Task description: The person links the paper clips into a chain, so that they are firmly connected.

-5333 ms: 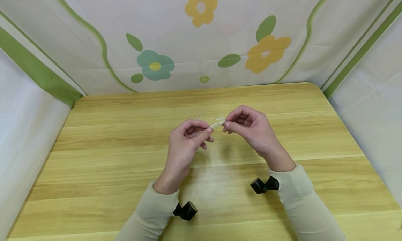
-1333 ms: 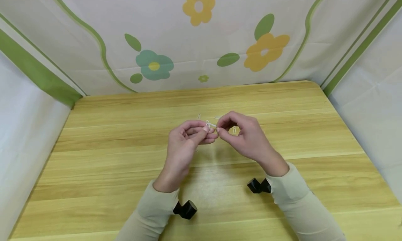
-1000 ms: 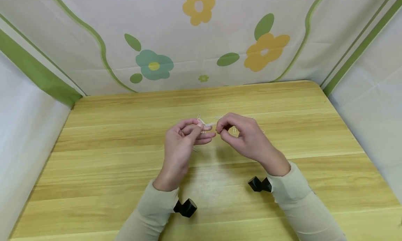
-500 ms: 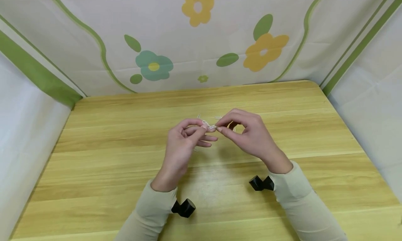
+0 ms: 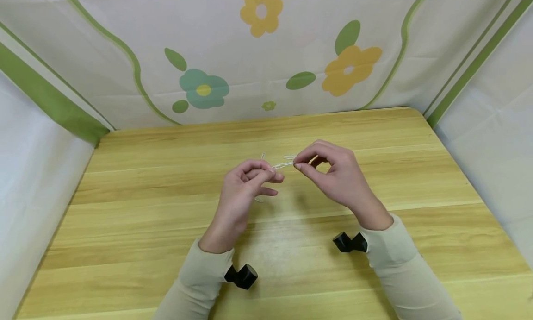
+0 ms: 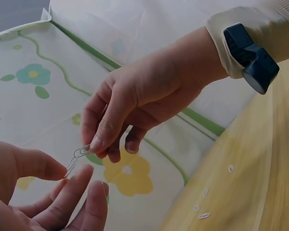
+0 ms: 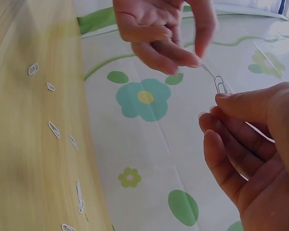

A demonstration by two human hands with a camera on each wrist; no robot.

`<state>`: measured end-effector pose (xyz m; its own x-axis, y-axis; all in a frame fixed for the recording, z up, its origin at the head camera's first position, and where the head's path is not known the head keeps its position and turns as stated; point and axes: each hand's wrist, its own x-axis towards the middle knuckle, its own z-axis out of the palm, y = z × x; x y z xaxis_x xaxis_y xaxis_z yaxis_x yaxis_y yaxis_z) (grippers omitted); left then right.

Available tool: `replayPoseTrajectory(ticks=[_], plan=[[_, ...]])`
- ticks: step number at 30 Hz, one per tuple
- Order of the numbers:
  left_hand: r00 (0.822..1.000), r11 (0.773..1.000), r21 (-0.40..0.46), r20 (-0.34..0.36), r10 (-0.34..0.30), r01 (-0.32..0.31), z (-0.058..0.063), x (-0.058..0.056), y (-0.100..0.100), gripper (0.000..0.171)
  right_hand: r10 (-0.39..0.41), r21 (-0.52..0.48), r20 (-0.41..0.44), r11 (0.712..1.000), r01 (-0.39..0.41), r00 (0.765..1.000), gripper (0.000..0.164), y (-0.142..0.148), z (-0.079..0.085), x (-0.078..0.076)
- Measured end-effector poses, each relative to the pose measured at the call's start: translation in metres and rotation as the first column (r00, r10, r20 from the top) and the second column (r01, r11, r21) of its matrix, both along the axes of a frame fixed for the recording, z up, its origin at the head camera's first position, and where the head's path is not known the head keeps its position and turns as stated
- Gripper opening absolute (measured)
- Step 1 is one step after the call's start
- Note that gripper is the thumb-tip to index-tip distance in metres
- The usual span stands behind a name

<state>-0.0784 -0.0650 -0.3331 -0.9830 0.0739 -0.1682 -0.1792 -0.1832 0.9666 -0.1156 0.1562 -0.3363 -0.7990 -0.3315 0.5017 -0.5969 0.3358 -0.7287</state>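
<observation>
In the head view, my left hand (image 5: 243, 183) pinches one end of a short chain of white paper clips above the table. My right hand (image 5: 335, 174) pinches the other end between thumb and index finger. Seen from the right wrist, a paper clip (image 7: 221, 85) in the right fingers is hooked through a second paper clip (image 7: 208, 70), whose far end is covered by the left fingertips. The left wrist view also shows the linked loops (image 6: 80, 152) between both hands. The left hand's other fingers stay loosely spread.
Several loose paper clips lie on the wooden table, among them a paper clip (image 7: 54, 129) in the right wrist view and a paper clip (image 5: 263, 156) behind the left hand. A flowered curtain (image 5: 250, 70) hangs along the table's back edge. Black wrist cameras (image 5: 242, 277) jut from both sleeves.
A second ago the right fingers were apart from the clips in the left hand. They have since pinched the free end and moved right, and the chain is now drawn out straight.
</observation>
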Motion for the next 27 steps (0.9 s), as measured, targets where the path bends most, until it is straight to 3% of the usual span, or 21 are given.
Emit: replayPoseTrajectory(ticks=[3,5,9,11,14,17,27], plan=[[1.000,0.999,-0.040,0.010,-0.017,0.017,-0.0008,-0.0008,-0.0005,0.007,-0.010,0.010,0.003,1.000,0.010,1.000,0.013,0.0013,0.0005,-0.0004],[0.999,0.991,-0.130,-0.005,-0.039,0.038,-0.0013,-0.0010,-0.0003,0.013,-0.013,0.020,0.005,1.000,0.013,1.000,0.013,0.0018,0.0007,-0.0007],[0.988,0.937,-0.340,-0.100,-0.119,0.078,-0.0032,-0.0008,0.0010,0.024,-0.008,0.065,-0.011,0.998,0.009,1.000,0.015,0.0014,0.0011,-0.0002],[0.976,0.912,-0.403,-0.154,-0.151,0.078,-0.0045,-0.0004,0.0022,0.027,0.002,0.094,-0.022,0.996,0.000,1.000,0.017,0.0005,0.0012,0.0007],[0.964,0.901,-0.426,-0.196,-0.178,0.080,-0.0072,-0.0002,0.0043,0.024,0.035,0.126,-0.037,0.992,-0.030,0.999,0.019,-0.0013,0.0011,0.0020],[0.966,0.899,-0.428,-0.180,-0.188,0.095,-0.0088,-0.0002,0.0062,0.018,0.067,0.132,-0.044,0.989,-0.061,0.997,0.019,-0.0032,0.0003,0.0027],[0.982,0.927,-0.354,-0.096,-0.163,0.120,-0.0075,0.0003,0.0057,0.014,0.060,0.120,-0.033,0.991,-0.056,0.998,0.019,-0.0032,0.0003,0.0029]])
